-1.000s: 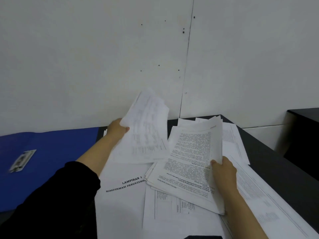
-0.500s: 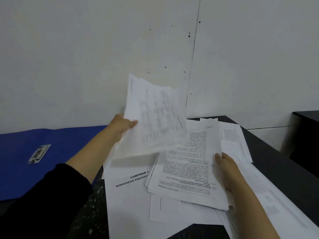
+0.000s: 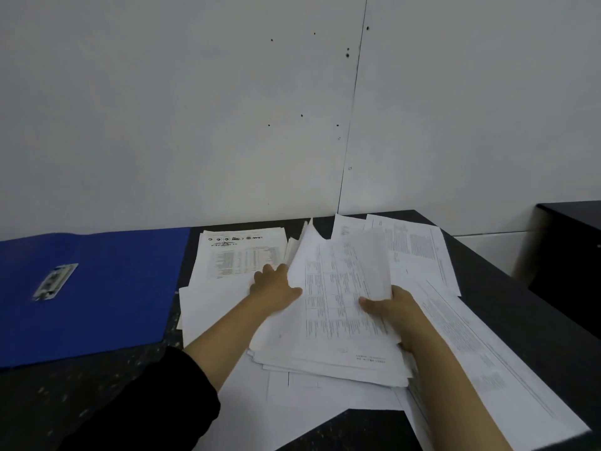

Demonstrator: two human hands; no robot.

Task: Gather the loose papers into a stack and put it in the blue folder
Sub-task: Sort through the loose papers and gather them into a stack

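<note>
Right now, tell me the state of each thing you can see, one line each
blue folder: lying open and flat, its clip bare, no papers in it.
stack of papers: partly gathered, edges uneven, held by both hands.
loose papers: spread flat on the desk, not gathered.
left hand: on the stack's left edge.
right hand: grips the stack's right side.

Almost no text can be read here. The sheet with a letterhead (image 3: 242,255), lying upside down to the camera at the far side of the tabletop (image 3: 507,307), carries a row of round logos and a bold heading, but the letters are too blurred to make out. The table-printed sheet (image 3: 338,288) on top of the held stack shows only rows of fine grey print, not legible. The sheets at the right (image 3: 419,245) have dense paragraphs, also unreadable. The metal clip (image 3: 55,281) in the blue folder (image 3: 123,288) shows no readable mark.
</note>
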